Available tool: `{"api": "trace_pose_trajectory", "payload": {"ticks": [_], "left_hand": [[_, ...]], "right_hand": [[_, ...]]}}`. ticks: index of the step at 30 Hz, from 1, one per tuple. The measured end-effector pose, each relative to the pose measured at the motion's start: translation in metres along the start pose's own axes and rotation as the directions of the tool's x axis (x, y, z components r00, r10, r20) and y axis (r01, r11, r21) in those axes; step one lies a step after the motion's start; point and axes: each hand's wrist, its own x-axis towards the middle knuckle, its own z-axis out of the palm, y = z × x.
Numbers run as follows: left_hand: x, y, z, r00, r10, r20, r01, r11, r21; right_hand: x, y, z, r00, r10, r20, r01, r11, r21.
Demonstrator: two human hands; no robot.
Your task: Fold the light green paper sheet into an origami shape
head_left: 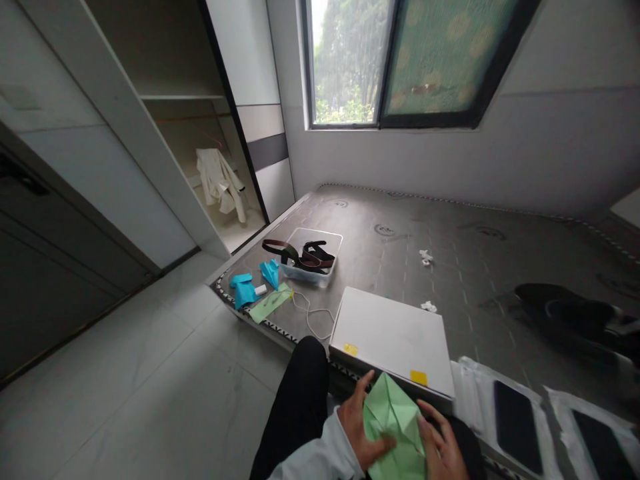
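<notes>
Daylight comes through a dark-framed window [390,67] at twelve o'clock, beyond a grey quilted mattress [380,260]; at eleven, farther off, an open white wardrobe [253,53] holds a cream-coloured garment [217,177]. At the mattress's near edge I see a person with both hands on a folded sheet of light green paper [397,410]. The left hand [355,423], in a pale sleeve [320,457], has its grip round the paper's left side, thumb across the face; the right hand [443,447] keeps a narrower grip along the right edge, fingers bent. Just beyond the paper, at twelve, lies a flat white cardboard box [393,337] bearing two yellow tabs [419,377]. At eleven sits a clear plastic tub [295,273] of dark looped belts [320,262]; at ten, bright-blue folded paper pieces [244,291], a pale green paper strip [270,305] and a thin white cord [309,313]. At three, two flat dark slabs [517,427] rest in whitish wrapping [475,383]; at two, a black object [555,310] too blurred to name. Toward one, crumpled white scraps [426,258] lie on the mattress
</notes>
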Motion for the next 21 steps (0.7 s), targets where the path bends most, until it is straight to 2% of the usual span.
{"api": "trace_pose_trajectory", "payload": {"ticks": [2, 7, 10, 16, 21], "left_hand": [[0.001, 0.000, 0.001, 0.999, -0.002, -0.047, 0.002, 1.000, -0.006], [0.003, -0.004, 0.000, 0.991, 0.082, -0.108, -0.094, 0.990, -0.105], [0.005, -0.007, -0.004, 0.992, 0.056, -0.114, -0.069, 0.992, -0.110], [0.006, -0.006, -0.011, 0.994, 0.057, -0.088, -0.069, 0.987, -0.143], [0.016, -0.013, -0.011, 0.982, -0.093, -0.163, 0.044, 0.957, -0.286]], "right_hand": [[0.003, 0.001, 0.001, 0.999, -0.018, 0.033, 0.018, 1.000, 0.015], [0.005, 0.008, 0.001, 0.980, -0.088, 0.177, 0.078, 0.995, 0.063], [0.001, 0.009, 0.002, 0.961, -0.100, 0.259, 0.093, 0.995, 0.037], [-0.009, 0.000, 0.007, 0.978, -0.043, 0.206, 0.021, 0.994, 0.109], [-0.013, -0.009, 0.007, 0.988, -0.046, 0.145, 0.026, 0.991, 0.134]]}}
